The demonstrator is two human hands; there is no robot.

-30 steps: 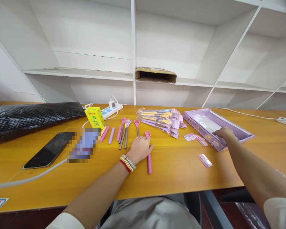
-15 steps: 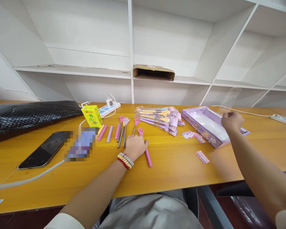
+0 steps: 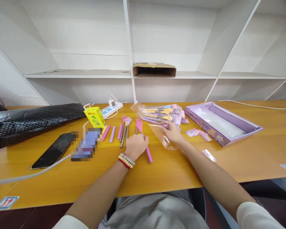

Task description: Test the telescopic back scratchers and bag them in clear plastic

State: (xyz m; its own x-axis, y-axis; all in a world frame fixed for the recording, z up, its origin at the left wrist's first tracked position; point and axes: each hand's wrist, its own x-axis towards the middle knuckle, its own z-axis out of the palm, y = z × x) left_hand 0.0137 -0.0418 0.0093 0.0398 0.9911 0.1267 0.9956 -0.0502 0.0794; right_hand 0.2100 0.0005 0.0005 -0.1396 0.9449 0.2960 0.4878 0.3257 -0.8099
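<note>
the left hand [image 3: 136,144] grasps a pink scratcher [image 3: 149,155] lying eleven-to-five o'clock, while the right hand [image 3: 169,131], at its two o'clock, pinches a clear bag [image 3: 166,143].

Pink-handled scratcher [image 3: 149,155] partly out of sight behind the left hand [image 3: 136,145], black bag [image 3: 38,123] incomplete at the left edge.

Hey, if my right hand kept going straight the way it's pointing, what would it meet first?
Most likely the pile of bagged claw-tipped sticks. It lies just beyond your right hand, which holds a clear plastic bag. The height between them is unclear.
</note>
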